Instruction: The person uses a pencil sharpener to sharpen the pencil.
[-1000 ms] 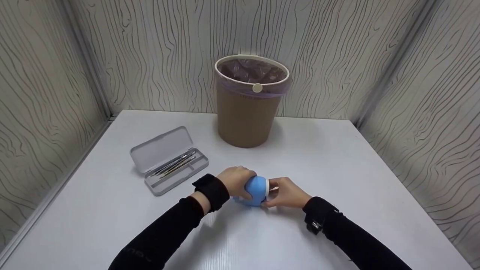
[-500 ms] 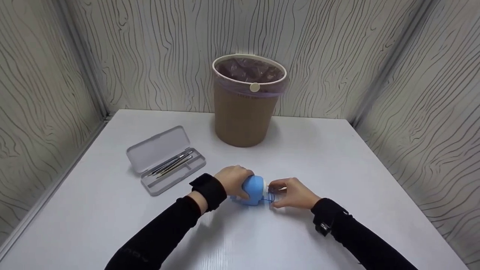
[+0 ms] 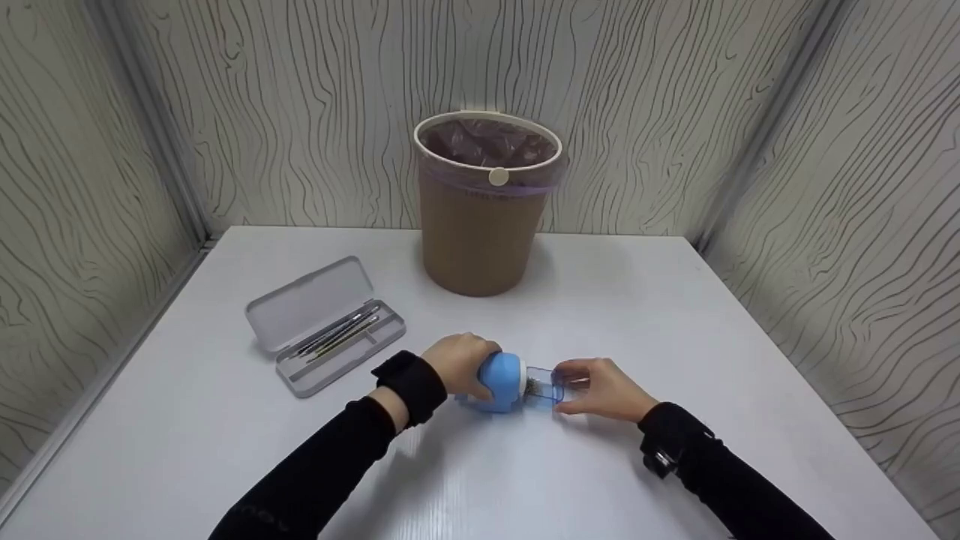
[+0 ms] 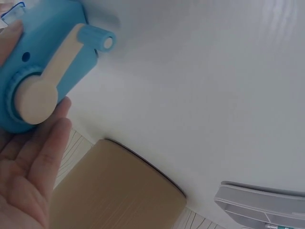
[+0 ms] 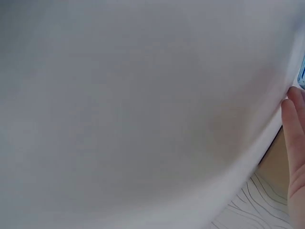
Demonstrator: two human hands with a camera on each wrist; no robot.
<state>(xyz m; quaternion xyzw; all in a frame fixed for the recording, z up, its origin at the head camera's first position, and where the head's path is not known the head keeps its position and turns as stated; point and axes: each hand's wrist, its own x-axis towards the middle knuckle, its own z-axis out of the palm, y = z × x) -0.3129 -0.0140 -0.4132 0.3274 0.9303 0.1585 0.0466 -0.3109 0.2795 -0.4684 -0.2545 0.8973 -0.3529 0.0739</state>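
A blue pencil sharpener (image 3: pixel 499 381) with a cream crank (image 4: pixel 45 81) lies on the white table (image 3: pixel 675 315). My left hand (image 3: pixel 461 361) grips its blue body from the left. My right hand (image 3: pixel 600 390) pinches a clear blue drawer (image 3: pixel 546 385) that sticks out of the sharpener's right side, with dark shavings inside. In the right wrist view only the edge of the fingers (image 5: pixel 295 143) and the table surface show.
A brown waste bin (image 3: pixel 480 217) with a purple liner stands at the back centre. An open grey case (image 3: pixel 324 324) with several thin metal tools lies to the left. Patterned walls close in the table on three sides.
My right hand has pulled the clear blue drawer out of the sharpener toward the right. My left hand has kept its hold on the blue body.
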